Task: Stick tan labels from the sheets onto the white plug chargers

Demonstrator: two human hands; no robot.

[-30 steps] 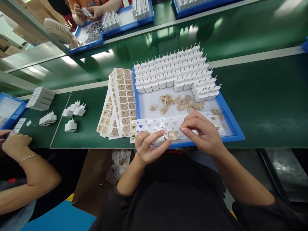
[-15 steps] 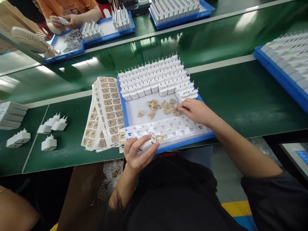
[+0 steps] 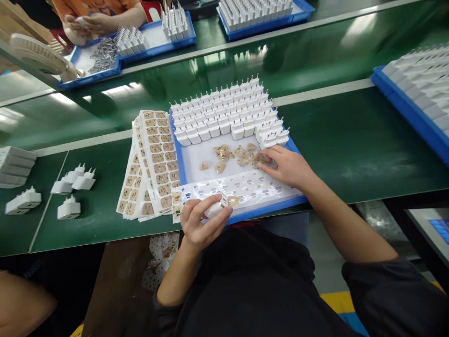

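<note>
My left hand [image 3: 199,221] grips a white plug adapter [image 3: 215,207] at the near edge of the blue tray [image 3: 266,209]; a tan sticker [image 3: 233,201] hangs at the adapter's tip. My right hand [image 3: 287,164] lies on the tray floor with its fingertips pinched among a loose pile of tan stickers [image 3: 238,156]. What the fingers hold is too small to make out. Rows of white adapters [image 3: 224,114] stand at the tray's far half. A peeled white backing sheet [image 3: 245,189] lies along the tray's near side.
Fanned sheets of tan stickers [image 3: 154,159] lie left of the tray. Loose white adapters [image 3: 70,187] sit further left on the green belt. Another blue tray of adapters [image 3: 414,89] is at the right. Across the belt, another person's hands [image 3: 91,21] work over more trays.
My right hand left the adapter, reached out to the sticker pile and has since shifted slightly left among the stickers. The camera view swung right. My left hand keeps hold of the adapter.
</note>
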